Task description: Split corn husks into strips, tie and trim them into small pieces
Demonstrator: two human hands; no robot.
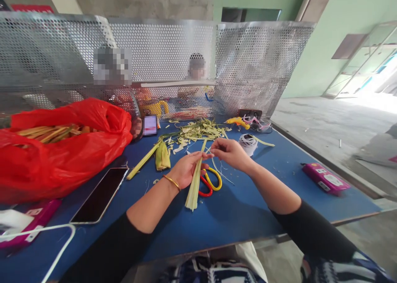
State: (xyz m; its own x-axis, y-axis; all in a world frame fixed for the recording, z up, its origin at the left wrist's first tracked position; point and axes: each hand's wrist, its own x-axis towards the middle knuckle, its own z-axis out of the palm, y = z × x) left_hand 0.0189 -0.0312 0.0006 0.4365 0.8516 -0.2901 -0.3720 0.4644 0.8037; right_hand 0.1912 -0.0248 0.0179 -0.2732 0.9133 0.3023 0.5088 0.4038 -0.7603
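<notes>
My left hand [186, 169] is closed around a long, flat, pale green plant strip [194, 184], perhaps a husk or stalk, which slants down toward the table's front. My right hand [231, 152] meets it at the fingertips, pinched together; whatever lies between those fingers is too small to make out. Beneath the hands lie scissors with red and yellow handles [219, 179], their blades hidden. Just beyond my right hand stands a ball of white string [248, 144]. Left of my left hand are a yellow-green husk piece [162, 155] and a long green stalk [143, 161].
Plant scraps [201, 130] are heaped at the back of the blue table [248, 217], below a perforated metal screen [161, 47]. A red plastic bag [102, 130] of stalks and a phone [97, 196] are at left. A yellow glue gun [238, 122] and a magenta pack [325, 178] sit rightward.
</notes>
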